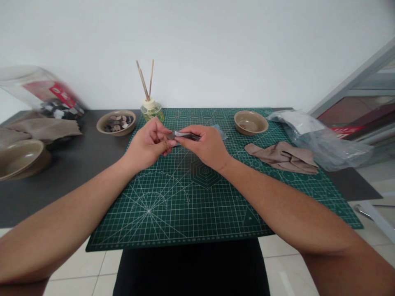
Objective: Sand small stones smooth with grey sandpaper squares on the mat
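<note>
Both of my hands meet over the far middle of the green cutting mat (185, 205). My left hand (148, 144) and my right hand (205, 144) pinch the two ends of a small flat dark piece with a pale strip on it (184, 134). Fingers of both hands are closed on it. A light blue piece (220, 130) lies on the mat just behind my right hand.
A reed diffuser bottle (151, 109) stands at the mat's far edge. A bowl of dark and pale buttons (116, 122) sits to its left, another bowl (250, 122) to its right. Tan cloth (282, 157) and a plastic bag (321, 137) lie right. Left: a tipped clear jar (43, 92), cloth, a bowl (21, 158).
</note>
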A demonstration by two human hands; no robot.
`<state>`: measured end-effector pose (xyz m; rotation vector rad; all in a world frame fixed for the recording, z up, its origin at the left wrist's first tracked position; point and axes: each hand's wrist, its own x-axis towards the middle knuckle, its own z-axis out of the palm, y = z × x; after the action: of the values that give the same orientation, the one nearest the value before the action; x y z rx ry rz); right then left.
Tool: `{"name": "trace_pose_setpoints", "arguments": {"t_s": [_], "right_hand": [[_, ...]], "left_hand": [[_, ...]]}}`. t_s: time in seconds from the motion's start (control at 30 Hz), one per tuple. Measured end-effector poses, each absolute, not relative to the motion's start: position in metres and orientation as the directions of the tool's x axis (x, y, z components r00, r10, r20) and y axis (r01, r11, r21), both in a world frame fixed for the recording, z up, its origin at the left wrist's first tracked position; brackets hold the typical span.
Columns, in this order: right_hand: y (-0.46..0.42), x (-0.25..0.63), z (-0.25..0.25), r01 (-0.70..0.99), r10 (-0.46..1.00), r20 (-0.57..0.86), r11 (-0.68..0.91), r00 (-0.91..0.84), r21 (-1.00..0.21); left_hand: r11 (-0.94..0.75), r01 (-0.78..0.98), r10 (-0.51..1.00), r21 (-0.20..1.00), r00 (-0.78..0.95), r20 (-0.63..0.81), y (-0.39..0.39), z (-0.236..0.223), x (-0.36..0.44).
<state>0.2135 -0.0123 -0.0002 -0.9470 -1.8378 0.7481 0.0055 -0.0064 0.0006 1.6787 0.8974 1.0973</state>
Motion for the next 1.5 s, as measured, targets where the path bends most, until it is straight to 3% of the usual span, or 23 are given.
{"name": "trace_pose_setpoints", "arguments": {"t_s": [0.7,0.93,1.5], "right_hand": [[-0.0127,0.2143,-0.0006,0.291,0.847,0.428,0.515,-0.314,-0.806],[-0.0115,0.2167,0.0021,0.349,0.864,0.361,0.478,-0.351,-0.806],[-0.0114,0.2151,-0.0011,0.247,0.836,0.431,0.521,-0.340,-0.817]], "left_hand": [[-0.319,0.069,0.886,0.945,0.377,0.272,-0.0048,-0.0002,0.0052],[-0.321,0.056,0.889,0.945,0.363,0.281,-0.0050,-0.0020,0.0039],[-0.322,0.064,0.879,0.945,0.390,0.273,-0.0042,-0.0014,0.0046]]}}
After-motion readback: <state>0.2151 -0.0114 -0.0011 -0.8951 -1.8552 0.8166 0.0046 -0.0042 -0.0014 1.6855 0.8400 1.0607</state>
